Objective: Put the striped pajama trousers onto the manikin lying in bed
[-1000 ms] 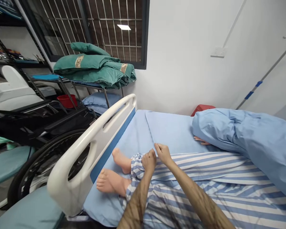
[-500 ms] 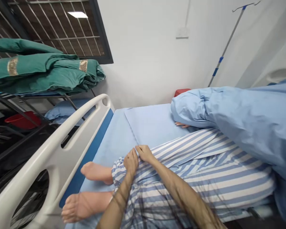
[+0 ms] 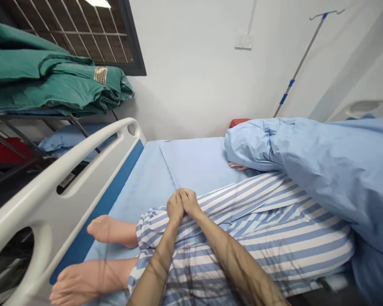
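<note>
Blue-and-white striped trousers cover the legs of a figure lying on a bed. Across the far leg, my left hand and my right hand rest side by side, touching each other. Both hands have their fingers curled over the far side of the striped trouser leg, between hem and knee; the fingertips are hidden there. The far bare foot and near bare foot stick out of the cuffs to the left. They look smooth, like a manikin's.
The white bed end board stands at left. A light blue quilt lies bunched over the figure's upper part, with fingertips showing under it. Behind are an IV pole, a red object and folded green cloth on a rack.
The view has shifted, so the bed and feet appear further left. My hands have drawn closer together and sit slightly further up the leg from the foot.
</note>
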`<state>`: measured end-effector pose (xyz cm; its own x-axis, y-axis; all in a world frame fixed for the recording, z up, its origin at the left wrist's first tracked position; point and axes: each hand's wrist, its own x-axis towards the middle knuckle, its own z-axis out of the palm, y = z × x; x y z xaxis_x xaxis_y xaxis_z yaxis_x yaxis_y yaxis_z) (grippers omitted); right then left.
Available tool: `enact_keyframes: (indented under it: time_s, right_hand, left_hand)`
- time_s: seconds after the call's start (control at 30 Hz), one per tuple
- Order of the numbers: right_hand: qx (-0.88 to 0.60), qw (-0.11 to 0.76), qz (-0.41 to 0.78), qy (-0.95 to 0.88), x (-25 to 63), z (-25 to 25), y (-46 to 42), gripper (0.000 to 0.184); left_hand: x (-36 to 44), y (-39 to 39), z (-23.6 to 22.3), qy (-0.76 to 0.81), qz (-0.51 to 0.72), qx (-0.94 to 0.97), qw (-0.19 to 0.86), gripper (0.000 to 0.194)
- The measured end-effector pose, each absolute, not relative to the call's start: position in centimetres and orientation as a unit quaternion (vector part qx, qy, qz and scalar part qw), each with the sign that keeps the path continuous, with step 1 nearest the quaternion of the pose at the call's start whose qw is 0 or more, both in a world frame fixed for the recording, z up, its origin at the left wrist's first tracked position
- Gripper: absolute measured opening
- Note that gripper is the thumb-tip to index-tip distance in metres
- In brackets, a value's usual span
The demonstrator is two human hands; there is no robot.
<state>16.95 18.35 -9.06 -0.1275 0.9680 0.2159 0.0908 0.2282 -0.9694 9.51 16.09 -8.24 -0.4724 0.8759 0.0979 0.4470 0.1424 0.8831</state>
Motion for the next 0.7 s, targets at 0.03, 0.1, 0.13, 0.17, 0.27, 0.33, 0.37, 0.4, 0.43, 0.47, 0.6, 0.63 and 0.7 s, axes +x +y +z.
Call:
enact_keyframes:
  time_s: [0.03,0.1,0.13,0.17,0.27,0.33,0.37,0.4,0.43,0.47,0.6,0.63,0.7]
  right_hand:
    - [-0.438,0.500,0.437,-0.606,16.9,-9.1,18.3,0.048]
    - [-0.445,0.500,0.429,-0.607,16.9,-9.1,18.3,0.048]
    - [-0.450,0.496,0.425,-0.609,16.9,-9.1,18.2,0.049]
    - [-0.458,0.490,0.421,-0.611,16.8,-9.1,18.1,0.049]
    - [-0.486,0.466,0.407,-0.617,16.7,-8.8,17.9,0.047]
    - [-0.506,0.444,0.395,-0.625,16.7,-8.3,17.7,0.046]
    - [-0.517,0.429,0.386,-0.633,16.9,-7.9,17.7,0.046]
    - [-0.526,0.411,0.374,-0.644,17.0,-7.3,17.7,0.046]
    - [-0.531,0.391,0.359,-0.661,17.3,-6.5,17.7,0.045]
    - [-0.529,0.373,0.343,-0.681,17.5,-5.6,17.8,0.045]
    - [-0.469,0.368,0.296,-0.746,18.7,-2.4,18.4,0.047]
    - [-0.458,0.377,0.293,-0.750,18.9,-2.1,18.5,0.048]
    - [-0.464,0.384,0.293,-0.743,19.5,-2.6,18.8,0.048]
  left_hand:
    - [9.7,15.9,-8.7,0.725,0.451,0.469,0.225,0.033]
    - [9.9,15.8,-8.9,0.742,0.423,0.475,0.214,0.035]
    - [10.0,15.8,-8.7,0.752,0.406,0.476,0.208,0.036]
    - [10.0,15.7,-8.4,0.762,0.389,0.477,0.202,0.038]
    - [10.0,15.4,-7.3,0.782,0.343,0.483,0.194,0.040]
    - [10.0,15.2,-6.8,0.787,0.325,0.487,0.192,0.040]
    - [10.0,15.1,-6.6,0.789,0.320,0.488,0.194,0.040]
    - [10.0,15.0,-6.5,0.790,0.312,0.489,0.198,0.041]
    - [10.0,15.0,-6.4,0.791,0.305,0.490,0.204,0.042]
    - [10.0,15.0,-6.3,0.791,0.297,0.492,0.209,0.042]
    - [10.2,15.0,-6.4,0.790,0.277,0.503,0.212,0.046]
    - [10.2,15.0,-6.4,0.790,0.276,0.507,0.206,0.048]
    - [10.3,15.0,-6.6,0.791,0.275,0.514,0.185,0.049]
